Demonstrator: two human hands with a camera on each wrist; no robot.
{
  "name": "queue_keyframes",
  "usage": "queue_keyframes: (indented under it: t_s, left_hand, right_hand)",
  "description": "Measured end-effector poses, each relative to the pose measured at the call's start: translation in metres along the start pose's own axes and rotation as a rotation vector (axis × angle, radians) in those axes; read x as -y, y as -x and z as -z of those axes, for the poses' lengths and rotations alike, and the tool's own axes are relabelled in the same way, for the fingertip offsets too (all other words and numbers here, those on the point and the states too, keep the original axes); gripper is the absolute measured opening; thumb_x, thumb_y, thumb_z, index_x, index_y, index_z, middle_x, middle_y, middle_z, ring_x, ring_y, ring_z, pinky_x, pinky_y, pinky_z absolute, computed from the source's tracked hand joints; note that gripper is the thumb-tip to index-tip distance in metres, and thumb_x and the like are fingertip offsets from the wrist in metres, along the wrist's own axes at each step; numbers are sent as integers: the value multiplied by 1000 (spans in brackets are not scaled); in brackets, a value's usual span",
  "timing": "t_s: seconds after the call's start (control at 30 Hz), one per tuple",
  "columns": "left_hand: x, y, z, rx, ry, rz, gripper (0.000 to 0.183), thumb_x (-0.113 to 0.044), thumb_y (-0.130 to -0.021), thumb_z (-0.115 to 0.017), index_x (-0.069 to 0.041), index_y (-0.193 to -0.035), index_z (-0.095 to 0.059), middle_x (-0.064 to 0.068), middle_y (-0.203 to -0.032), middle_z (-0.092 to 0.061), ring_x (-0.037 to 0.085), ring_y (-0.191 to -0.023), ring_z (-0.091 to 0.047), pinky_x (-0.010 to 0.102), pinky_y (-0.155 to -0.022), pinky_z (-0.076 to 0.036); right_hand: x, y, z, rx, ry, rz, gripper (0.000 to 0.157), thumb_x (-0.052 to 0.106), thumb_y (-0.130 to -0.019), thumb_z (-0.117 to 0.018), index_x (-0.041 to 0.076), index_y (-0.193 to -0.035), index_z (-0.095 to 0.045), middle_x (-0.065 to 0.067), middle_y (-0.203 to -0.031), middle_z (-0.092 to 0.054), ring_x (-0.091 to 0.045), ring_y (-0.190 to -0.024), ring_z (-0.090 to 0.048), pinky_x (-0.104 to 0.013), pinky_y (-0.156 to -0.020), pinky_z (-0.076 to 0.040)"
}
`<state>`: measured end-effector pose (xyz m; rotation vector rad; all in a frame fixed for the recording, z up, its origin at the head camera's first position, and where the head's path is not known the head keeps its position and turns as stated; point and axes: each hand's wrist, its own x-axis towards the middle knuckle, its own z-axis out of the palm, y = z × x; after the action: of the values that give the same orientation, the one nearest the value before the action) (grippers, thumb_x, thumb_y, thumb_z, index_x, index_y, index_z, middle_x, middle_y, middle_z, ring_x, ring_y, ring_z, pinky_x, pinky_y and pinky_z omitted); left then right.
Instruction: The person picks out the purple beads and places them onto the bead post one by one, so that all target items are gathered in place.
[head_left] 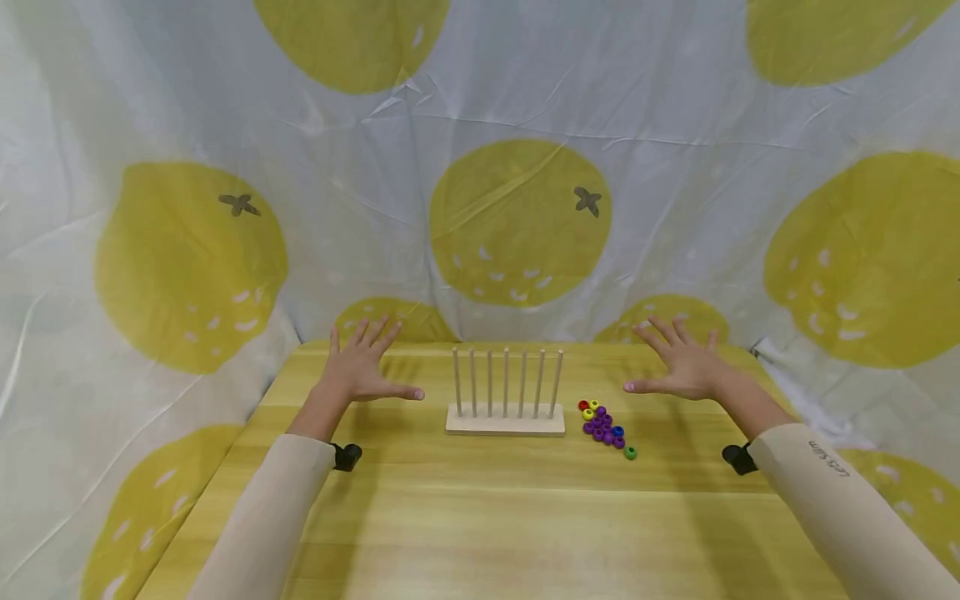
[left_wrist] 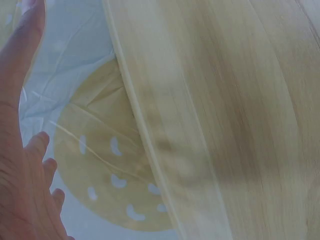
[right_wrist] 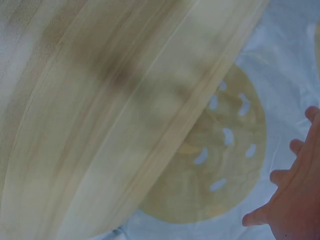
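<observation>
A pale wooden stand with several upright pegs rests near the middle of the table in the head view. Just right of it lies a loose cluster of beads, mostly purple, with red, yellow, blue and green ones among them. My left hand is held above the table, left of the stand, its fingers spread and holding nothing. On the other side, beyond the beads, my right hand is raised the same way, fingers spread, also holding nothing. Neither hand touches the stand or the beads.
The wooden table reaches back to a white curtain printed with large yellow lemons, which hangs behind and at both sides. In the left wrist view the table edge runs beside the curtain.
</observation>
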<state>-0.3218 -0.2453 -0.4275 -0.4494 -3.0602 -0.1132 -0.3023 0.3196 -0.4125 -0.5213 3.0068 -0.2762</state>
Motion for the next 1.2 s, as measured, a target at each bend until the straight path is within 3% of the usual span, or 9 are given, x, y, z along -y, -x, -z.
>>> queue_keyframes:
  t_s: [0.3,0.53,0.87,1.2]
  left_hand:
    - [1,3,-4,6,18,-3,138,-99,-62,-60,-24,-168,-12,11,-174,-10,41,-160,-7,76,-118,12]
    - [9,6,-10,-12,62,-12,132,-93,-67,-63,-22,-168,-15,12,-173,-16,39,-159,-15,73,-122,2]
    - [9,15,-21,-77,121,-63,127,-85,-70,-70,-19,-167,-21,13,-172,-21,41,-156,-23,67,-126,-6]
    - [1,26,-38,-122,215,-87,117,-79,-71,-74,-15,-162,-35,15,-167,-34,45,-151,-33,65,-125,-16]
  right_hand:
    - [-1,4,-2,-20,-20,1,105,74,-88,-63,24,-167,-16,-16,-173,-4,-57,-154,3,-92,-102,7]
    - [2,9,-5,-53,-60,20,104,70,-89,-65,22,-167,-16,-18,-173,-7,-56,-155,0,-91,-104,3]
    - [0,22,-20,-103,-125,72,99,60,-91,-69,15,-166,-22,-23,-170,-14,-58,-150,-18,-86,-107,-16]
    - [7,37,-33,-134,-216,46,97,60,-91,-70,14,-164,-27,-24,-167,-23,-56,-148,-26,-83,-104,-31]
